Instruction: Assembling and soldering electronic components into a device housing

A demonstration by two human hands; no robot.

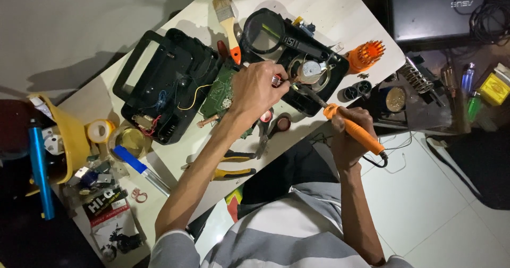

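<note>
**Soldering inside an opened black case**

Right hand grips an orange soldering iron, tip down by the speaker in the black case. Left hand pinches something small just beside the tip; can't tell what. Green board sits left of it. On the worktop, a black-and-red rectangular packet lies at the near-left corner, and a yellow box far right.

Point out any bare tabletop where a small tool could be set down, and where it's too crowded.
Bare tabletop lies beyond the opened black radio, past the paintbrush. A second strip runs left of the black case half. Crowded: near edge with pliers, scissors, tape roll; centre, where left hand and right hand with orange soldering iron work.
</note>
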